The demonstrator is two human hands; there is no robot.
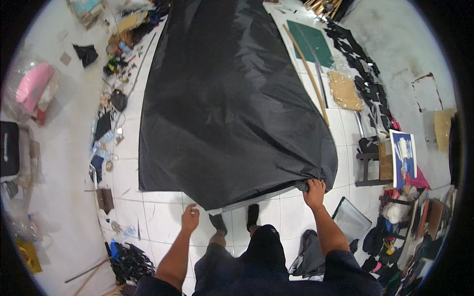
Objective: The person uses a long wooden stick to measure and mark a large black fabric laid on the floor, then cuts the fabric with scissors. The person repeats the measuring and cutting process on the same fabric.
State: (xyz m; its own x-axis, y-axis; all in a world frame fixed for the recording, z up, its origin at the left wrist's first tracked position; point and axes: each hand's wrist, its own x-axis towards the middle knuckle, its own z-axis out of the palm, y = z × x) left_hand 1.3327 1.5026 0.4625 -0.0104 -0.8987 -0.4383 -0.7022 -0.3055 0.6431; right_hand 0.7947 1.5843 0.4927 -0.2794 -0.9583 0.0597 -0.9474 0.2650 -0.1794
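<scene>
A wide sheet of black fabric (217, 108) is spread over the white floor in front of me, with creases toward its right side. My right hand (314, 193) is closed on the bunched near right edge of it. That edge is raised, and a strip of grey underside shows along it. Just short of the near left edge is my left hand (190, 217), fingers loosely curled and apart, with nothing visible in them. It looks separate from the cloth. Both my feet are on the tiles, close to the fabric's near edge.
Right of the fabric lie a wooden stick (308, 74), a green cutting mat (310, 43) and a tan sheet (345, 91). A folded grey sheet (352, 219) and dark cloth (310, 254) are near my right arm. Black straps (131, 261) pile up at lower left.
</scene>
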